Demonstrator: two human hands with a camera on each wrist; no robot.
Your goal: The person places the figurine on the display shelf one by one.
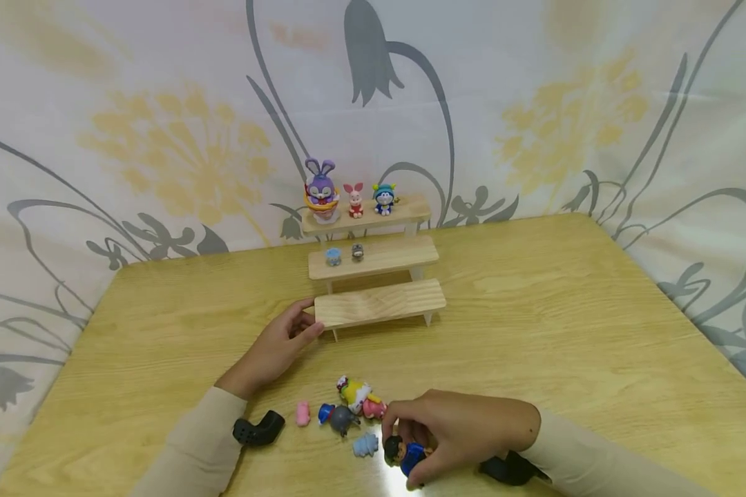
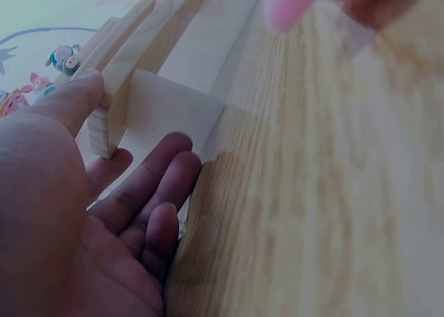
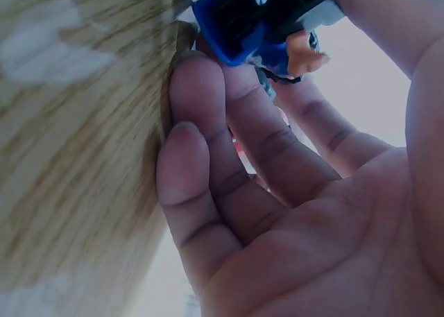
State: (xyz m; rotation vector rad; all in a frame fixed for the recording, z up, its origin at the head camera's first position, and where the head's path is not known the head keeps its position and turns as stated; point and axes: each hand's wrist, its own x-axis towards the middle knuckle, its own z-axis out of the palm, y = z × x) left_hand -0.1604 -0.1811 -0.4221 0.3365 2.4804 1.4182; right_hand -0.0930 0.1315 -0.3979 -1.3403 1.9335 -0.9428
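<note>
My left hand (image 1: 286,339) grips the left end of the lowest step of a three-tier wooden display stand (image 1: 379,304), thumb at the front edge and forefinger behind. In the left wrist view, that board's end (image 2: 104,126) lies between thumb and forefinger, the other fingers loosely bent beneath. My right hand (image 1: 454,428), low over the table, holds a dark-haired figurine in blue (image 1: 413,457) between thumb and fingers. Left of it lie a light blue figurine (image 1: 365,445), a grey figurine with a blue hat (image 1: 340,419), a yellow-and-white figurine (image 1: 356,393) and small pink ones (image 1: 302,413).
On the top tier stand a purple rabbit figurine (image 1: 322,190), a piglet figurine (image 1: 355,201) and a blue figurine with a teal hat (image 1: 385,199). The middle tier holds a small blue figurine (image 1: 333,257) and a grey one (image 1: 357,252). A flower-patterned cloth (image 1: 410,124) hangs behind the table.
</note>
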